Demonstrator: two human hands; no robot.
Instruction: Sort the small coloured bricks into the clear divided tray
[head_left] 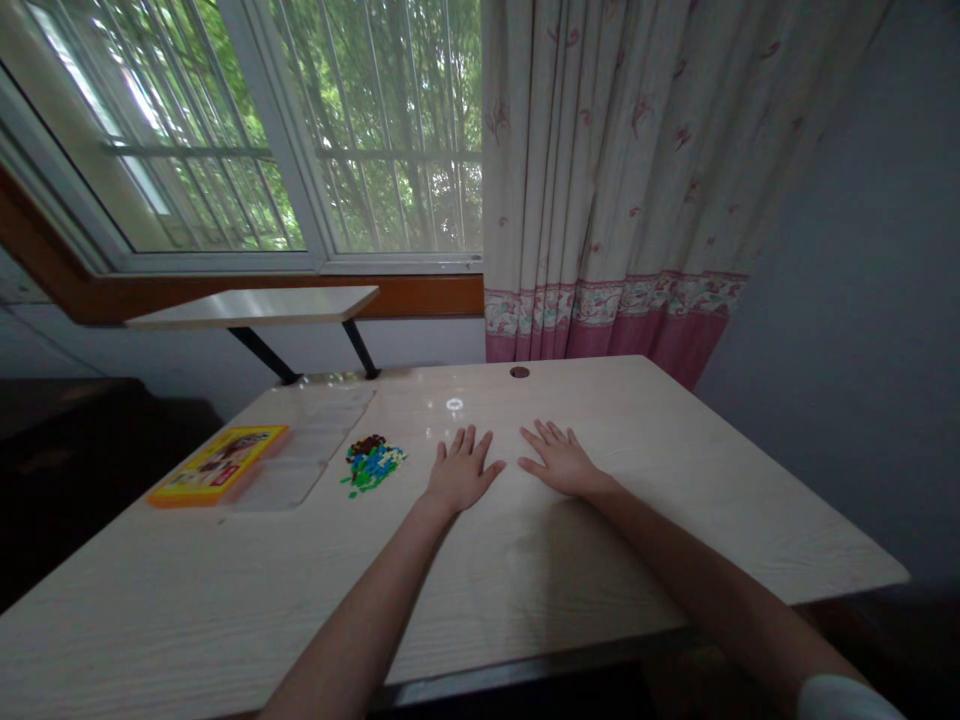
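Palm down on the pale wooden table (637,430), my left hand (463,470) lies with its fingers spread and nothing in them. My right hand (559,458) rests flat beside it, fingers also spread and holding nothing. A gap of bare tabletop separates the two hands. Left of my left hand is a loose pile of small building bricks (373,464) in green, blue, white and dark brown. Further left sit a clear plastic tray (300,465) and a yellow-orange box (219,467) with a picture on top; the tray reaches up to the box.
A raised shelf (262,304) on black metal legs stands at the table's back left. Near the back edge is a round brown cable hole (519,372). Behind the table hang a flowered curtain (600,200) and a barred window (390,130).
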